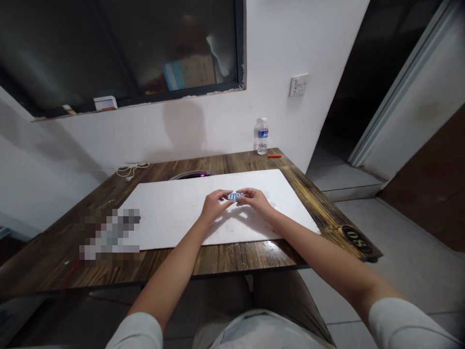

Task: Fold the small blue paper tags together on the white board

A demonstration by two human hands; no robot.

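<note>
A small blue-and-white striped packet (234,196) lies flat between my hands, above the middle of a white board (170,213). My left hand (216,206) pinches its left end between the fingers and thumb. My right hand (256,202) grips its right end in the same way. The fingers hide most of the packet, so its exact kind is hard to tell. The board rests on a dark wooden table (218,257).
A plastic water bottle (261,136) and a red stick (274,156) stand at the table's far right. A white cable (131,168) lies at the far left, and a dark round object (191,175) sits behind the board. A pixelated patch (109,235) covers the table's left side.
</note>
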